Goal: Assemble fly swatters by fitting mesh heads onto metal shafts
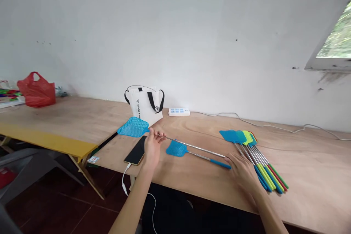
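A blue fly swatter (133, 127) with a long, drawn-out metal rod is held slantwise above the table between both hands. My left hand (153, 147) pinches its rod just below the mesh head. Closed around the other end is my right hand (241, 170), which hides the handle. Beneath the rod, a second, shorter blue fly swatter (177, 148) lies on the wooden table, its blue handle close to my right hand. Right of that hand lies a fanned pile of several fly swatters (248, 138) with blue, yellow-green, red and green handles.
A black phone (136, 151) with a white cable lies by my left forearm. Behind are a white bag (144, 104) with black straps and a white power strip (179, 112), its cord along the wall. A red plastic bag (37, 91) stands far left. The table's front edge (197, 198) is near.
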A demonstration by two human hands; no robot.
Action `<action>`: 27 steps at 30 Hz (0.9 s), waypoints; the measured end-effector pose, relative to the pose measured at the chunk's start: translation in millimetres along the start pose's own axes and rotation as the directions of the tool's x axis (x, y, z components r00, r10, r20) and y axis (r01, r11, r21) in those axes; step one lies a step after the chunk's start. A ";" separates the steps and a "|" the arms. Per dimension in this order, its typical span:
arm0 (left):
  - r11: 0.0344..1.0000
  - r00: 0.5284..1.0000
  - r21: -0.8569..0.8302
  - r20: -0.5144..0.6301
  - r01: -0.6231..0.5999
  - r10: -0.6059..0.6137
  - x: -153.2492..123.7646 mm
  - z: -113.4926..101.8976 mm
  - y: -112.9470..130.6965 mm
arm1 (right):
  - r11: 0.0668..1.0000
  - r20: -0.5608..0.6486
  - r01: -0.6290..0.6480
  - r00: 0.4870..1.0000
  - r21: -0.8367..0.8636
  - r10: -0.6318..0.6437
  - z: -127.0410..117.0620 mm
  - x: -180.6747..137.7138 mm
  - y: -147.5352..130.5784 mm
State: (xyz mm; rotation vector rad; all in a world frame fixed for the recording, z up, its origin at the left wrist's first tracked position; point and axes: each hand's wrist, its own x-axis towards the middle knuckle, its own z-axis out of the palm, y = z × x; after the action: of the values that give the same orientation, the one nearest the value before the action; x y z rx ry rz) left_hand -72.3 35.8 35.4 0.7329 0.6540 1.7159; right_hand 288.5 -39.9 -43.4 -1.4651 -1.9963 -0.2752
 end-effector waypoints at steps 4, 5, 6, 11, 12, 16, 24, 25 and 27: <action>0.997 0.997 0.017 0.031 -0.069 0.068 -5.3 7.2 -2.8 | 0.989 0.095 -0.086 0.993 0.117 0.075 1.2 -2.1 -3.7; 0.995 0.995 0.035 0.045 -0.091 0.090 -9.0 11.4 -7.0 | 0.983 0.106 -0.094 0.991 0.157 0.078 2.5 -2.2 -7.4; 0.992 0.992 0.066 0.073 -0.108 0.103 -14.4 16.3 -12.8 | 0.975 0.105 -0.099 0.991 0.197 0.080 4.6 -2.0 -12.0; 0.928 0.919 0.355 0.393 -0.109 -0.043 -68.0 42.6 -66.7 | 0.939 0.072 -0.092 0.995 0.333 0.072 20.8 1.2 -46.9; 0.907 0.891 0.407 0.445 -0.111 -0.091 -80.3 45.9 -79.4 | 0.931 0.078 -0.074 0.996 0.359 0.049 23.5 1.7 -54.6; 0.880 0.818 0.470 0.528 -0.060 -0.227 -108.4 45.9 -115.0 | 0.907 0.086 -0.014 0.996 0.421 -0.024 29.0 3.6 -75.3; 0.904 0.864 0.415 0.412 0.104 -0.288 -93.4 36.0 -127.0 | 0.978 0.101 0.011 0.994 0.210 -0.033 38.6 7.8 -81.2; 0.909 0.876 0.403 0.394 0.108 -0.279 -92.8 36.8 -126.7 | 0.985 0.091 0.012 0.995 0.175 -0.029 39.5 7.6 -81.3; 0.923 0.899 0.360 0.347 0.134 -0.266 -92.1 38.0 -126.0 | 0.995 0.065 0.003 0.998 0.104 -0.010 39.2 7.1 -79.9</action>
State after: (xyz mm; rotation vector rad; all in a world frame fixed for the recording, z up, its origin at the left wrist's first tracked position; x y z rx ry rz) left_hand 54.0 -20.6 -46.5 1.1651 0.7131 1.2281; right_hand 199.8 -42.7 -53.8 -1.4186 -2.0362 -0.1250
